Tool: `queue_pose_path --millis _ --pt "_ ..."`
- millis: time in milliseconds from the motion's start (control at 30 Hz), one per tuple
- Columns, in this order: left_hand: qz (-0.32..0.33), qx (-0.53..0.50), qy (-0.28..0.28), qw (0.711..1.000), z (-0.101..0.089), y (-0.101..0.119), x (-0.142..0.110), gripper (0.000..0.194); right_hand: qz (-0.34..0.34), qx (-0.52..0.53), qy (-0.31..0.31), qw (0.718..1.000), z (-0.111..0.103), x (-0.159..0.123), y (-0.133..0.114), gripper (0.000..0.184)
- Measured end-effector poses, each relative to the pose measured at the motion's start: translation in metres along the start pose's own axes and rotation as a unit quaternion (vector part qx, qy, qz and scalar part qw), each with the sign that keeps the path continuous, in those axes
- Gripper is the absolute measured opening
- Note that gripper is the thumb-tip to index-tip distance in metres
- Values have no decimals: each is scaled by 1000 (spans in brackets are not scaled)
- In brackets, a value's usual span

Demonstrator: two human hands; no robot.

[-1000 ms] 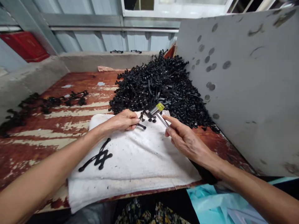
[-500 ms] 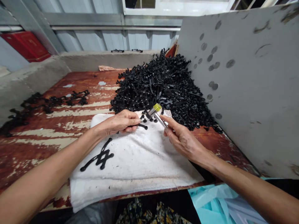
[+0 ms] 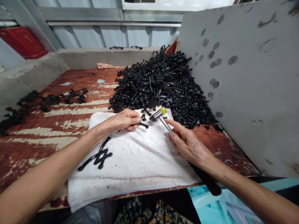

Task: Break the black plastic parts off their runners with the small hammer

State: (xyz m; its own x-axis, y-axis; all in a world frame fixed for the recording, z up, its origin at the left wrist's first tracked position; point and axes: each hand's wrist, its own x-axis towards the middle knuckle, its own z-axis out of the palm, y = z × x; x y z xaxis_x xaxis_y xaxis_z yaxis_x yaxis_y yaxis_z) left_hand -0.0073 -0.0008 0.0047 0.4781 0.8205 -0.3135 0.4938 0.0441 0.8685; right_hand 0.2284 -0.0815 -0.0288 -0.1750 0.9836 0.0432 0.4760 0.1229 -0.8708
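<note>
Head view: my left grip (image 3: 123, 120) pinches a slim black strip (image 3: 144, 125) over the white cloth (image 3: 135, 161), its rounded end jutting out; my right grip (image 3: 184, 140) is wrapped round the hammer (image 3: 166, 125), its yellow-ended head near the strip; whether that head touches the cloth I cannot tell. Nearer me, a crossed black linkage (image 3: 101, 152) lies on the cloth; beyond, a black pile (image 3: 154, 81) covers part of the reddish worktop (image 3: 58, 124).
</note>
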Motion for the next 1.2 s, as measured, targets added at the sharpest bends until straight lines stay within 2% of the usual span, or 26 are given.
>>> queue_pose_path --millis 367,700,1033,1200 --pt "0 -3 -1 1000 1 2 -1 30 -28 -36 -17 999 -3 4 -2 48" --pt "-2 13 -9 1000 0 0 0 33 -11 -28 -10 999 -2 3 -2 51" --pt "1 105 -36 994 -7 5 5 34 -35 -28 -13 999 -2 2 -2 50" --pt "7 108 -35 994 -7 4 6 35 -37 -42 -18 998 -3 1 -2 51"
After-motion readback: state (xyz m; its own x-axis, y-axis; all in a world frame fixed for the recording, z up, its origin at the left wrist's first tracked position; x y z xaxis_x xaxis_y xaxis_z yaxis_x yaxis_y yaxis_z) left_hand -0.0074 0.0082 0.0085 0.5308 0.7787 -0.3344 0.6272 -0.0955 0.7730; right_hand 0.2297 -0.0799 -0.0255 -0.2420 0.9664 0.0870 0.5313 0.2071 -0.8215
